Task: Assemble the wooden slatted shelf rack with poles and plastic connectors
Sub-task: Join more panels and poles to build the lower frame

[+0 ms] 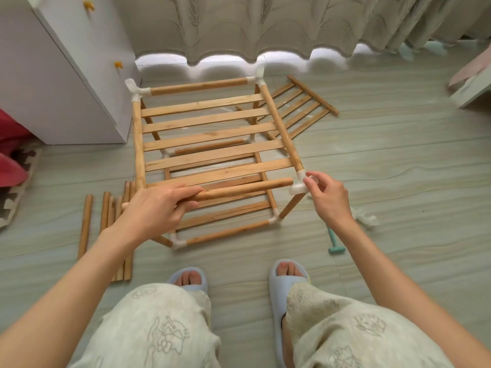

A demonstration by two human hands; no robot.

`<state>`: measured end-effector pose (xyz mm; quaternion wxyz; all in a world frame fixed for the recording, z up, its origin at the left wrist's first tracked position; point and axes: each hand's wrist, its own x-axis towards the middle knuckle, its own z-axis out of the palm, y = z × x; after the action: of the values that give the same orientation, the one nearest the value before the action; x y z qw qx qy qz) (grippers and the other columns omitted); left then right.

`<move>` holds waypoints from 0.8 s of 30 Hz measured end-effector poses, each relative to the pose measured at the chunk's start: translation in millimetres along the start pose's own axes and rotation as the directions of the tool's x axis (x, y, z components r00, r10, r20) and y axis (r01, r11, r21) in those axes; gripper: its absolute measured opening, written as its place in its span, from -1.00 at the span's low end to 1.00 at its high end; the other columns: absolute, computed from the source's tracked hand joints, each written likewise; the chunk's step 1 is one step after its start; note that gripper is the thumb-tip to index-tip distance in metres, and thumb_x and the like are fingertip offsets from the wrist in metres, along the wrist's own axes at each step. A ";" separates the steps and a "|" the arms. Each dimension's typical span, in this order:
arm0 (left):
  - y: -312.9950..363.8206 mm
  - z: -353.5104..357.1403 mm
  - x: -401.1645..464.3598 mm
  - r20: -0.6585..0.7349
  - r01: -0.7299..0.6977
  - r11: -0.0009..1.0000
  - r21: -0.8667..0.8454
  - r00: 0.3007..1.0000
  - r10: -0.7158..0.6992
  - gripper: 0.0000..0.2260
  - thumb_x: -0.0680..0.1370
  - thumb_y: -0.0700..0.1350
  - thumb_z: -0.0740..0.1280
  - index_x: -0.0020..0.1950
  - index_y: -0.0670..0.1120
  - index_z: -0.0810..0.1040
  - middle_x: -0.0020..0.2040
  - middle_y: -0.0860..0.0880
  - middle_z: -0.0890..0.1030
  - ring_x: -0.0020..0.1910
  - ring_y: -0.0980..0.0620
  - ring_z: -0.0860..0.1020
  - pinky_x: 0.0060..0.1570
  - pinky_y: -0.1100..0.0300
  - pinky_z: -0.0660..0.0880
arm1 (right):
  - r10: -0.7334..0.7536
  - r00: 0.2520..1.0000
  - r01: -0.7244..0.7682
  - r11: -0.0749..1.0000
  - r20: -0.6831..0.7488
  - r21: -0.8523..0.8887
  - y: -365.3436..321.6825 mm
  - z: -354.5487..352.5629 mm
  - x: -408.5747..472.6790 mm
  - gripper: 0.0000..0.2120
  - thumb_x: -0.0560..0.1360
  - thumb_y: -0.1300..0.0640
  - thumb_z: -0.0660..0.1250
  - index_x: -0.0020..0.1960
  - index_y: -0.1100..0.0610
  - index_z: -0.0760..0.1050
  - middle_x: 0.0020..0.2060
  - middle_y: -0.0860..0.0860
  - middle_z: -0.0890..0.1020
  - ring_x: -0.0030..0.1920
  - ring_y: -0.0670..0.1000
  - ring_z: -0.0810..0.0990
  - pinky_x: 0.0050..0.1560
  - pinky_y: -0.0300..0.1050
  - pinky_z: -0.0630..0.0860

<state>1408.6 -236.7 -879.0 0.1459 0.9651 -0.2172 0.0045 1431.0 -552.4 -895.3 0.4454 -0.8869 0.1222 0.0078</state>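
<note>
Left grip holds pole; right grip pinches connector.

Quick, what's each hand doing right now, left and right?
Left hand: grips the front wooden pole.
Right hand: pinches the white plastic corner connector.

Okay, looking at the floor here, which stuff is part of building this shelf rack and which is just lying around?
For the job:
- front pole, gripped by left hand
- corner connector, at right hand
- spare poles
- spare slatted panel

Lying about:
- teal tool
- white cabinet
- curtain
</note>
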 end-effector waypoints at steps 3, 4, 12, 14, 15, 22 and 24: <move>-3.6 0.9 -6.4 0.001 0.006 1.000 0.023 1.000 -0.006 -0.74 0.51 -0.03 0.33 0.19 0.05 0.57 -0.10 0.03 0.64 -0.23 0.03 0.56 -0.49 0.39 0.25 | -0.008 1.000 0.008 0.999 -0.015 -0.037 -0.4 -0.5 0.3 -0.76 0.56 0.07 0.25 0.12 0.17 0.55 -0.19 0.01 0.55 -0.13 -0.02 0.49 -0.18 -0.21 0.30; -4.2 1.8 -7.5 0.011 0.019 0.999 0.026 1.000 -0.020 -0.73 0.52 -0.01 0.31 0.21 0.06 0.56 -0.11 0.05 0.63 -0.25 0.05 0.54 -0.50 0.36 0.28 | -0.005 1.000 0.005 0.999 -0.014 -0.043 -0.6 -0.3 0.6 -0.76 0.55 0.06 0.25 0.10 0.17 0.56 -0.20 0.01 0.55 -0.14 -0.01 0.49 -0.18 -0.20 0.31; -0.2 12.0 -12.2 0.021 0.024 0.999 -0.023 0.999 -0.024 -0.73 0.52 -0.02 0.33 0.21 0.04 0.56 -0.23 0.10 0.55 -0.37 0.13 0.42 -0.53 0.28 0.34 | 0.017 1.000 -0.017 1.000 -0.023 -0.010 0.5 0.7 1.6 -0.81 0.53 0.05 0.28 0.03 0.15 0.55 -0.18 0.02 0.60 -0.05 0.10 0.60 0.07 0.15 0.52; -2.0 17.2 -15.4 0.022 0.012 1.000 -0.025 1.000 -0.011 -0.74 0.53 0.00 0.31 0.21 0.03 0.56 -0.25 0.11 0.54 -0.40 0.16 0.38 -0.55 0.34 0.19 | 0.004 1.000 -0.004 1.000 -0.028 -0.012 1.6 1.3 0.8 -0.85 0.53 0.04 0.28 0.01 0.10 0.54 -0.20 0.03 0.60 -0.06 0.12 0.61 0.05 0.17 0.52; -2.3 19.7 -17.1 0.020 0.008 0.999 -0.036 1.000 -0.008 -0.74 0.54 0.03 0.29 0.20 0.03 0.56 -0.25 0.11 0.54 -0.41 0.17 0.37 -0.55 0.36 0.15 | -0.002 1.000 0.002 1.000 -0.030 -0.006 2.4 1.6 0.7 -0.88 0.53 0.04 0.28 -0.01 0.07 0.53 -0.21 0.03 0.60 -0.07 0.12 0.61 0.04 0.18 0.53; 0.4 26.3 -21.5 0.023 0.022 0.990 -0.141 1.000 -0.019 -0.60 0.52 0.13 0.08 0.20 0.01 0.56 -0.25 0.19 0.47 -0.39 0.20 0.35 -0.54 0.42 0.14 | -0.016 1.000 0.016 1.000 -0.024 0.012 5.0 2.3 1.6 -0.94 0.53 0.04 0.28 -0.04 0.01 0.50 -0.19 0.04 0.62 -0.06 0.11 0.61 0.03 0.18 0.54; 3.2 27.9 -19.0 0.027 0.027 0.990 -0.139 0.999 -0.023 -0.59 0.52 0.13 0.07 0.19 0.02 0.56 -0.24 0.15 0.53 -0.38 0.18 0.35 -0.54 0.40 0.14 | -0.014 1.000 0.015 1.000 -0.023 0.016 6.2 2.1 1.7 -0.91 0.53 0.04 0.29 -0.02 0.04 0.51 -0.20 0.02 0.61 -0.06 0.11 0.62 0.02 0.18 0.54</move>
<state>1388.5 -239.4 -906.2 0.2103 0.9552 -0.2067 -0.0246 1431.5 -554.7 -901.7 0.4512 -0.8842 0.1208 -0.0065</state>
